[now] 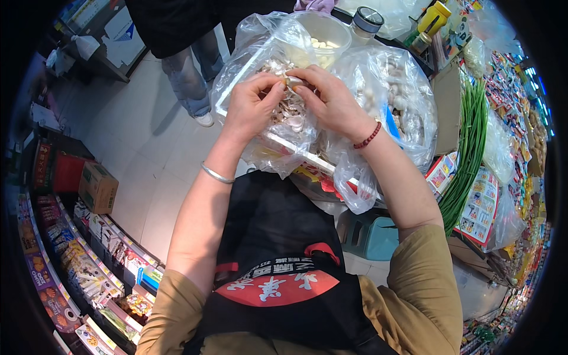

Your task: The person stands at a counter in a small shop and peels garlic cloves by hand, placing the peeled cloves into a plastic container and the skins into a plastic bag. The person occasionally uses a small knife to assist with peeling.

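My left hand point(255, 105) and my right hand point(332, 101) meet at the fingertips over a heap of papery garlic skins point(289, 116). Pinched between them is a pale garlic clove point(296, 81), partly covered by the fingers. The skins lie in a clear plastic bag point(277, 33) spread over a white-edged box point(306, 153). Just beyond my hands stands a translucent plastic tub point(344, 41) with peeled garlic cloves point(323, 44) inside. To the right of my right hand, another clear bag point(355, 66) holds garlic bulbs point(399, 103); a blue strip point(392, 123) shows beside them.
A lidded clear jar point(367, 22) stands behind the tub. Long green chives point(466, 146) lie on printed flyers point(479, 204) at right. Below is a teal plastic stool point(372, 237). Another person's legs point(188, 77) are at upper left; snack shelves point(84, 257) and a cardboard box point(98, 188) line the left.
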`<action>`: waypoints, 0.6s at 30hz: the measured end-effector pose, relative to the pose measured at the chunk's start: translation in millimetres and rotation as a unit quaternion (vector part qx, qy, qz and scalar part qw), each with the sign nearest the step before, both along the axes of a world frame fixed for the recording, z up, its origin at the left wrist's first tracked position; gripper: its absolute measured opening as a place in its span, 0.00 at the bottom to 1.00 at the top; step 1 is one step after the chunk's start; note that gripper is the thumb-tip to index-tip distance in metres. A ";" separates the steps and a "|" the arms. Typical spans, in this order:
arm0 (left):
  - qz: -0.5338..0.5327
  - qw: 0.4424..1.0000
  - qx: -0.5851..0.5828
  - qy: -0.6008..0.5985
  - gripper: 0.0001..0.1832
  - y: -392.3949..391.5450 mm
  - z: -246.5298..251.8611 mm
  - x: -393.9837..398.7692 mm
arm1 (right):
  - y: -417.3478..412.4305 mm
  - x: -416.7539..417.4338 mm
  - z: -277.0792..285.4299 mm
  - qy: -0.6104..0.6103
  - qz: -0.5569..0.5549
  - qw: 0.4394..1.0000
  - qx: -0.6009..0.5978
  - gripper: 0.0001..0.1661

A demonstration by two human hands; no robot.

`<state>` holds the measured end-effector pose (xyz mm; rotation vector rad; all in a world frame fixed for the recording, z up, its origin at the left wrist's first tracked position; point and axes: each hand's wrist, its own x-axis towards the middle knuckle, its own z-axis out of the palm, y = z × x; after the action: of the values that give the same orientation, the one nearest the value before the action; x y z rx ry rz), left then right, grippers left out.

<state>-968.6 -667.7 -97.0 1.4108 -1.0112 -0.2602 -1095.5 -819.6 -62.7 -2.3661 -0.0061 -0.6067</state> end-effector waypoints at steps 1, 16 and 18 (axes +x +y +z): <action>0.003 1.000 0.000 0.004 0.10 -0.3 -0.4 -0.2 | 0.3 0.0 0.0 0.002 0.000 1.000 0.006 0.17; -0.048 0.994 0.045 0.087 0.15 2.2 0.4 -0.5 | -4.1 -1.3 0.5 0.024 -0.006 1.000 -0.012 0.17; -0.056 0.994 0.061 0.075 0.15 4.2 2.3 -1.1 | -6.3 -2.2 0.0 0.022 -0.001 0.999 -0.025 0.18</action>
<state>-969.7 -663.6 -94.6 1.4242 -0.9643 -0.5097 -1097.7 -825.9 -62.7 -2.4282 0.0009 -0.5604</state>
